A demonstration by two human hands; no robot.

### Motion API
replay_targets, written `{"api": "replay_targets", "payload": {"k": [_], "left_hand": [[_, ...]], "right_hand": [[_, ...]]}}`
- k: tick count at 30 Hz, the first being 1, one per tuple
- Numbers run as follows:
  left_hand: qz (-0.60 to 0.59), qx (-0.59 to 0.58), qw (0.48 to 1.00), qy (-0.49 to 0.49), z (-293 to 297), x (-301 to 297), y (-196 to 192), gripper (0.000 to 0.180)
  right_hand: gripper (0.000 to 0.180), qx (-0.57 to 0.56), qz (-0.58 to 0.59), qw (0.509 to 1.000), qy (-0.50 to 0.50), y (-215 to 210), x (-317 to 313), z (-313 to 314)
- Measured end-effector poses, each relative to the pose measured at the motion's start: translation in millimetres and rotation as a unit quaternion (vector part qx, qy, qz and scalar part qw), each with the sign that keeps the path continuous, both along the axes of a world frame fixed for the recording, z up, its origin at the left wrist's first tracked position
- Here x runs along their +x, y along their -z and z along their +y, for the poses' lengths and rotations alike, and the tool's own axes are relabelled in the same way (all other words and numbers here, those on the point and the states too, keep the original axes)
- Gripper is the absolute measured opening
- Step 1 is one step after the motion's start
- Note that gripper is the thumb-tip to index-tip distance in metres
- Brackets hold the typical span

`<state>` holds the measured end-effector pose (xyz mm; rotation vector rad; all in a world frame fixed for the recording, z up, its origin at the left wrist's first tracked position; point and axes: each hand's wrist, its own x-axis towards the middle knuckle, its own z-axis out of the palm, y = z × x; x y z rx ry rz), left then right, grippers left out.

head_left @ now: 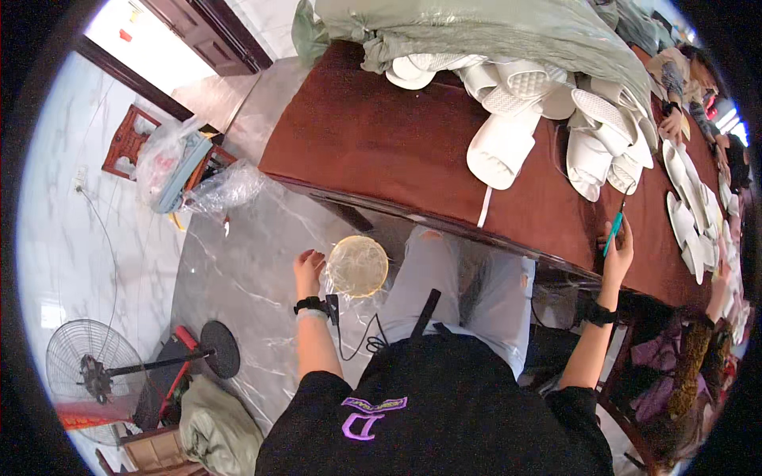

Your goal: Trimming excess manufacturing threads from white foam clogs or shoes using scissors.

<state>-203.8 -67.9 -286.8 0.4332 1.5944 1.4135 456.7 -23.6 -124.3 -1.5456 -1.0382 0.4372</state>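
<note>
My right hand [618,244] is closed around a slim teal-handled tool [613,233] over the table's near edge. Its thin dark tip points away from me, just below the white slippers [589,163] heaped on the table; the exact kind of tool is too small to tell. Down on the left, my left hand [308,268] is beside a round yellow-rimmed bin [384,278] lined with clear plastic. The fingers of that hand are curled in, and whatever they may hold cannot be made out. A single white slipper [502,151] lies nearest me, with a white strip [485,208] below it.
A brown-covered table [357,127] spans the front, with a large green sack [508,32] spilling slippers. Co-workers' hands [671,124] are at the right among more slippers [692,210]. On the left stand a fan [94,373] and a chair [131,143] with plastic bags.
</note>
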Motion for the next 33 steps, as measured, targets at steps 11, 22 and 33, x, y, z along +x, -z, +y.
{"api": "replay_targets", "payload": {"k": [11, 22, 33], "left_hand": [[0.291, -0.140, 0.939, -0.117, -27, -72, 96, 0.073], [0.439, 0.295, 0.845, 0.082, 108, 152, -214, 0.027], [0.143, 0.103, 0.824, 0.538, 242, 366, -228, 0.056]], "right_hand": [[0.042, -0.013, 0.003, 1.000, -0.008, -3, -17, 10], [0.044, 0.031, 0.033, 0.998, 0.046, -3, -2, 0], [0.044, 0.056, 0.047, 0.997, 0.015, -5, 3, -17]]}}
